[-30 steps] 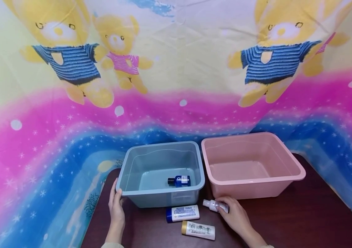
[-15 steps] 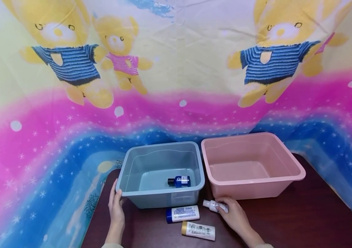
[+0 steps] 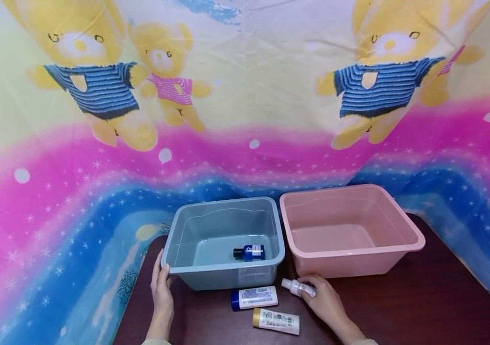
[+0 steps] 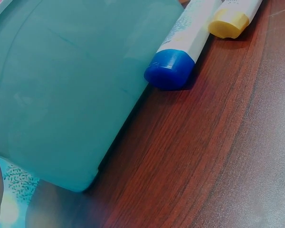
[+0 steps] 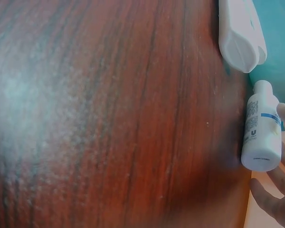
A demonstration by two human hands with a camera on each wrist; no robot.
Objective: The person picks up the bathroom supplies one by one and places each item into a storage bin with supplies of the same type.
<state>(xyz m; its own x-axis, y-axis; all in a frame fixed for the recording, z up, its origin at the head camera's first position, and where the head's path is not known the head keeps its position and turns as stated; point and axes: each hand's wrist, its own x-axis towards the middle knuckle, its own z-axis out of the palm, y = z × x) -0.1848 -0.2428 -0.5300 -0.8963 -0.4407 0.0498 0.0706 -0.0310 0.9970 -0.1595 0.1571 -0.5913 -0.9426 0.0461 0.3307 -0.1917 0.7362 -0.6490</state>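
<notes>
My left hand rests against the left front corner of a blue-green plastic basin, fingers straight along its outer side and thumb at the rim. With thumb and fingers, my right hand pinches a small white bottle that lies on its side, cap to the left. The right wrist view shows the thumb on this bottle and the other fingers behind it. Inside the basin lies a dark blue bottle with a black cap. A white bottle with a blue cap lies before the basin.
A pink basin stands right of the blue-green one, behind my right hand. Nearest the front lies a white bottle with a yellow cap. All stand on a dark brown wooden table, with a bear-print cloth hanging behind.
The small white bottle has shifted slightly left and turned a little, along with my right hand. The left hand and both basins keep their places.
</notes>
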